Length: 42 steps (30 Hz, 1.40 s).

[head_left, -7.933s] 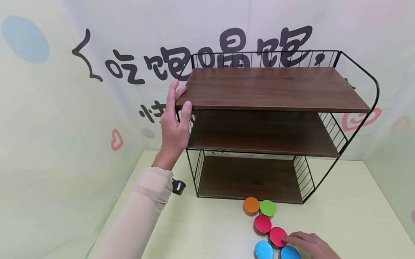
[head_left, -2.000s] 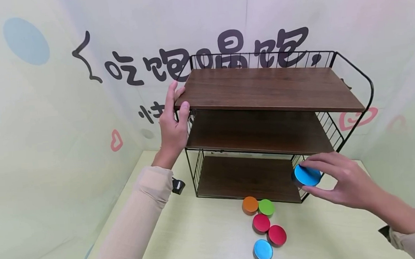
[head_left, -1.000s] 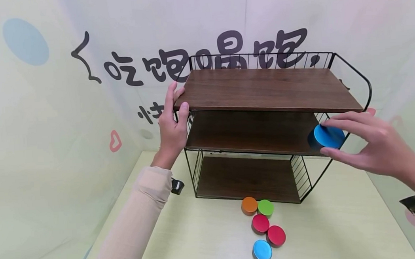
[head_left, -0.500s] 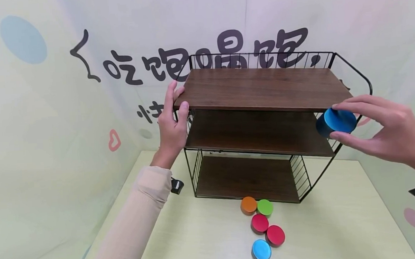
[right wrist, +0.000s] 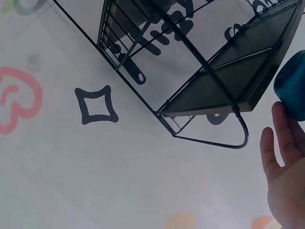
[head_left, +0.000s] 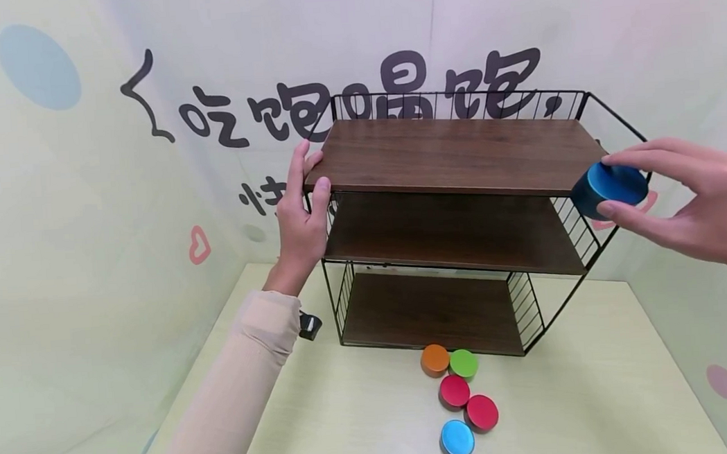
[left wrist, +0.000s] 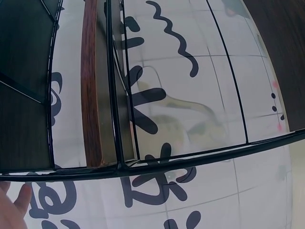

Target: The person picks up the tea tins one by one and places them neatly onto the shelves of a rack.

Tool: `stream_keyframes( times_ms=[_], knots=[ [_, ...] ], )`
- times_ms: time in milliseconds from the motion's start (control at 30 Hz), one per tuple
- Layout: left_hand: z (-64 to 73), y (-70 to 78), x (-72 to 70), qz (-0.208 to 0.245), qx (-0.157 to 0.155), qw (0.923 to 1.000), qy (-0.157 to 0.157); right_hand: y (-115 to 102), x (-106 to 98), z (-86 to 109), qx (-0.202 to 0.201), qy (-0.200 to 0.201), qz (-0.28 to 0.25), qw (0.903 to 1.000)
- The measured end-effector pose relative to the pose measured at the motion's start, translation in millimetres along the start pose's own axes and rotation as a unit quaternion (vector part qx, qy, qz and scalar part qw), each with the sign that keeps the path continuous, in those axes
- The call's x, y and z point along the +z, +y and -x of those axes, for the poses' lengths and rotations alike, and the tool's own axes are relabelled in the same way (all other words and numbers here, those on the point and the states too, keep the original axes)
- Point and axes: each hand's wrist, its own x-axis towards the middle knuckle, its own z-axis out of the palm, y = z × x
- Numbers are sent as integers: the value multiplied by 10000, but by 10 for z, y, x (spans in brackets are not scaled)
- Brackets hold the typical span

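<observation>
A three-tier shelf rack with dark wood boards and a black wire frame stands on the table. My left hand holds its top board at the left front corner, thumb in front and fingers along the side; the left wrist view shows only a bit of that hand. Thumb and fingertips of my right hand pinch a blue round tin in the air, before the top board's right front corner. The right wrist view shows this tin close to the rack's board, partly cut off by the frame.
On the table before the rack lie an orange tin, a green tin, two red tins and another blue tin. A small black object shows beside the left sleeve. Printed fabric walls surround the table.
My right hand has picked up one blue tin from the table and lifted it, past the lower shelves, up and right to the top board's height. The left hand stays at the corner.
</observation>
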Motion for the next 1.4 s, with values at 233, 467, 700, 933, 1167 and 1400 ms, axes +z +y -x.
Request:
stream_keyframes(
  times_ms=[233, 467, 700, 933, 1167, 1400],
  knots=[
    [-6, 12, 1, 33, 10, 10000, -13, 106, -97, -37, 294, -215, 292, 9989],
    [-6, 19, 0, 72, 81, 9999, -5, 214, -101, -71, 473, -112, 597, 9970],
    [0, 12, 2, 20, -7, 10000, -14, 278, -88, -68, 697, -160, 900, 9934],
    [4, 8, -2, -4, 6, 10000, -6, 320, -84, -68, 952, -319, 1187, 9878],
    [4, 8, 1, 25, 10, 10000, 12, 359, -74, -58, 1160, -374, 1292, 9841],
    [6, 3, 3, 33, 6, 10000, 17, 367, -60, -27, 1215, -456, 1216, 9841]
  ],
)
